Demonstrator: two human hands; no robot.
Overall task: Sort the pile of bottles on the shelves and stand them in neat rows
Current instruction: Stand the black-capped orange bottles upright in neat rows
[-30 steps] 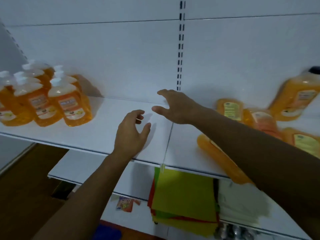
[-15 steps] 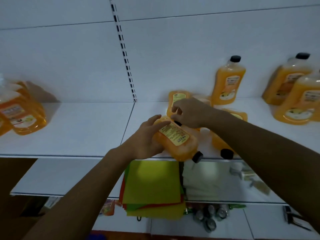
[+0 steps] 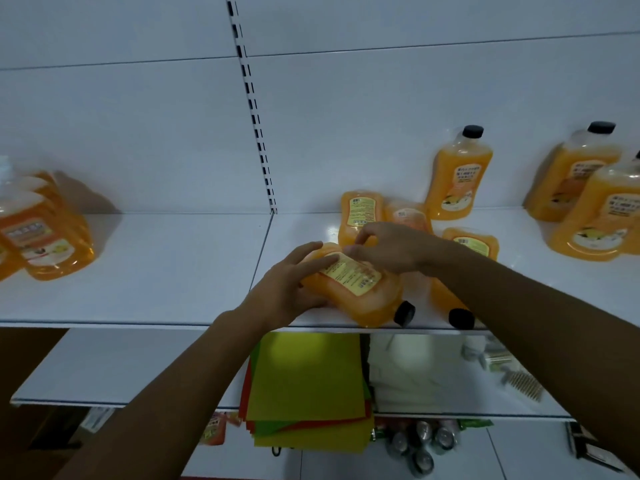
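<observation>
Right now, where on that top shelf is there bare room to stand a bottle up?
The widest bare patch of the shelf runs from the standing bottles at far left to the bottle under both hands. Right of that it is crowded: lying bottles, with upright ones behind.

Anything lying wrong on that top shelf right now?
Yes. Five bottles lie flat in the pile, one under both hands, its cap over the shelf edge. None look spilled.
</observation>
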